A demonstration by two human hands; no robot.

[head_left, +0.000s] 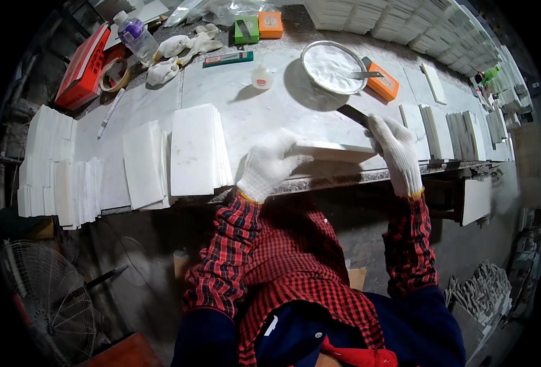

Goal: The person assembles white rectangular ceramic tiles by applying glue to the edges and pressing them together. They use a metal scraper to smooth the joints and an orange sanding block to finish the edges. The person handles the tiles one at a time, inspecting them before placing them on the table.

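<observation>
My left hand (267,164), in a white knitted glove, grips the left end of a white stone tile (339,151). The tile is tilted up on its long edge near the front of the table. My right hand (397,151), gloved too, closes around a flat dark metal blade (352,114), which points up and to the left toward a bowl of white powder or paste (330,66). That hand is at the tile's right end; whether its fingers also touch the tile cannot be seen. A second metal blade (366,75) rests in the bowl.
White tiles (200,150) stand in stacks at left, with more tiles (439,131) at right and rows (393,21) behind. On the table are a small squeeze bottle (262,77), orange box (385,84), tape roll (115,75) and water bottle (137,40). A fan (50,300) stands lower left.
</observation>
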